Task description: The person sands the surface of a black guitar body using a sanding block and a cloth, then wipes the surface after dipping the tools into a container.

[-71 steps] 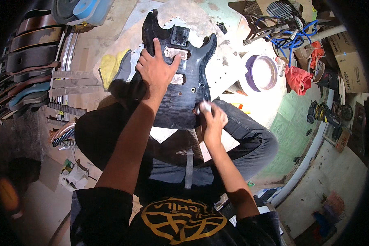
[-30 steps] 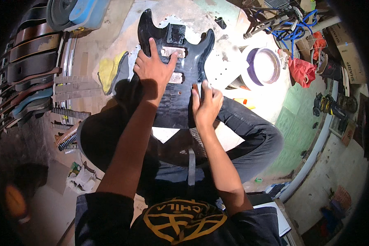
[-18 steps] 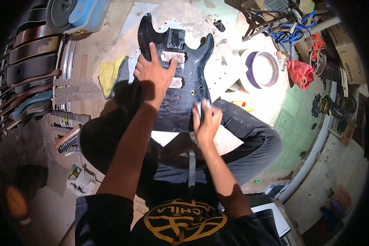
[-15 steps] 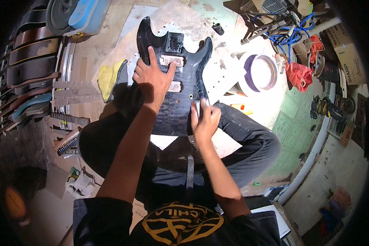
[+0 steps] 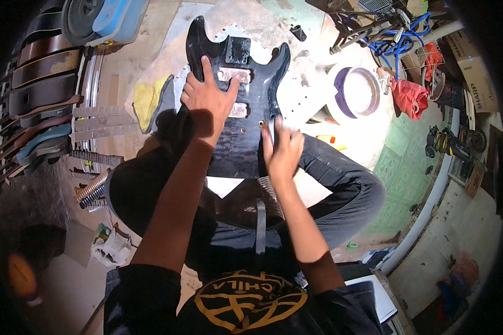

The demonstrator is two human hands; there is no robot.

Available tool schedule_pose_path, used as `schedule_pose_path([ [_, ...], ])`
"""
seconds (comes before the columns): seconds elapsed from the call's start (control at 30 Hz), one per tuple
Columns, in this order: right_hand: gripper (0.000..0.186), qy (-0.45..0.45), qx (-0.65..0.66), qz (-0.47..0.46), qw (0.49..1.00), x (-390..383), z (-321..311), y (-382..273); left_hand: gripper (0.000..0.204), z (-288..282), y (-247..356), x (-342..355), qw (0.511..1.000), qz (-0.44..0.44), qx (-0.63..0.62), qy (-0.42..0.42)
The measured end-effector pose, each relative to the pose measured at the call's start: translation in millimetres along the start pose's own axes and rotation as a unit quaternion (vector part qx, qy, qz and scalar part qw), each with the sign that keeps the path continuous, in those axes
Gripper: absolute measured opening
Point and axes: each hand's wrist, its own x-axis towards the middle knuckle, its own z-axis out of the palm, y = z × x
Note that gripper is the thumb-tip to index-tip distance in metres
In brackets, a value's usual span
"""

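A black electric guitar body lies face up across my crossed legs, with its two horns pointing away from me. Bare wood shows in its pickup cavities. My left hand rests on the upper left of the body, fingers spread and thumb reaching toward a cavity. At the right edge, by the small round holes, my right hand is closed with its fingers bent over the side. Whatever those fingers hold, if anything, is hidden from view.
A yellow and grey cloth lies left of the body. On the right stand a round purple-rimmed bowl and a red plastic bag. Several guitar bodies are stacked at far left. A small black cup sits beyond the right horn.
My right hand has shifted slightly up along the body's right edge. The guitar body and left hand appear slightly higher in the picture, with the left hand still pressed on it.
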Motion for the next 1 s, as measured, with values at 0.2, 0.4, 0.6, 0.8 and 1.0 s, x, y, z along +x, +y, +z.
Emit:
schedule_pose_path([
  [0.2,0.042,0.042,-0.043,-0.005,0.998,18,3,-1,0.091,6,9,2,1.000,0.013,0.007,0.023],
  [0.4,0.040,-0.023,0.009,0.010,1.000,-38,-19,-2,0.091,3,-2,2,0.999,0.009,0.013,0.031],
  [0.6,0.045,0.018,-0.036,-0.004,0.999,29,3,-2,0.091,10,2,-4,1.000,0.014,0.004,0.025],
  [0.8,0.047,0.020,-0.026,-0.013,0.999,-13,-4,5,0.091,7,4,1,0.999,0.015,0.023,0.045],
  [1.0,0.049,-0.003,-0.019,-0.029,0.999,-26,-5,9,0.092,3,-1,1,1.000,0.000,0.009,0.017],
])
